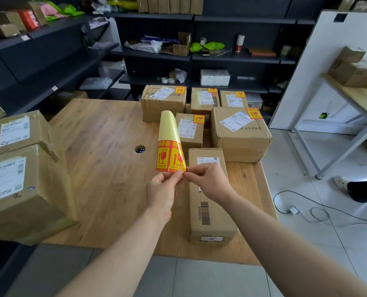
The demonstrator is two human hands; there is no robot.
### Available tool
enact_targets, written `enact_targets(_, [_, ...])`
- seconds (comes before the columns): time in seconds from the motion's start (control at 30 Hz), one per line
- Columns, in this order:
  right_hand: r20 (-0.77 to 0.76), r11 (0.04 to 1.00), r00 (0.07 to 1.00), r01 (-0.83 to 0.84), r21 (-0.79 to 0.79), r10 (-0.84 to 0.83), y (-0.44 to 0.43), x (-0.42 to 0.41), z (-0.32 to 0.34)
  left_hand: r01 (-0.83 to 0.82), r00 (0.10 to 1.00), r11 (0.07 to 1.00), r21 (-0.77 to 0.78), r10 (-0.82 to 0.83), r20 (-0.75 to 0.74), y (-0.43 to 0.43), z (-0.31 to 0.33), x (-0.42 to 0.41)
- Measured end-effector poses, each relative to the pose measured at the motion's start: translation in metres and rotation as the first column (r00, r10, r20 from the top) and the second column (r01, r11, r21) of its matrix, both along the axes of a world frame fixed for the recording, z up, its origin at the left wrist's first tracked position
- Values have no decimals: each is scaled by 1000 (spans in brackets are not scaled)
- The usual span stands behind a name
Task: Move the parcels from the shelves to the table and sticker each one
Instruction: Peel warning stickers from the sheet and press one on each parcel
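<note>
Behind sticker sheet (170, 136), partly hidden parcel (191, 133)

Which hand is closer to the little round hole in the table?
Left. The left hand is just right of the hole and nearer the camera; the right hand is farther right, over the long box. Both pinch the sticker sheet.
</note>
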State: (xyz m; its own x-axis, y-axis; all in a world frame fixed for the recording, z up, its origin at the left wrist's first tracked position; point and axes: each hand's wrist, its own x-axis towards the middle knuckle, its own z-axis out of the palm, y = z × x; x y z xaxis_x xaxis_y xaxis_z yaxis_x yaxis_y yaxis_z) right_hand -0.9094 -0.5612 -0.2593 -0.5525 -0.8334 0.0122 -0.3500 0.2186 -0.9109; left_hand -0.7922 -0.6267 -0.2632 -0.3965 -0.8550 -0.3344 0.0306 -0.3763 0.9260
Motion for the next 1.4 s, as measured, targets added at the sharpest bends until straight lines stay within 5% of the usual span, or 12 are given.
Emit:
enact_targets(0.47, [3, 990, 996, 92, 106, -93, -5, 1, 6, -75, 996, 993, 91, 79, -38, -7, -6, 3])
enact_targets(1.17, [-164, 913, 957, 279, 297, -239, 7, -38, 9, -422, 897, 902, 95, 400, 186, -63, -44, 43])
enact_targets(1.4, [-355, 906, 915, 304, 295, -192, 14, -38, 1, -139, 941, 953, 270, 42, 335, -68, -64, 32])
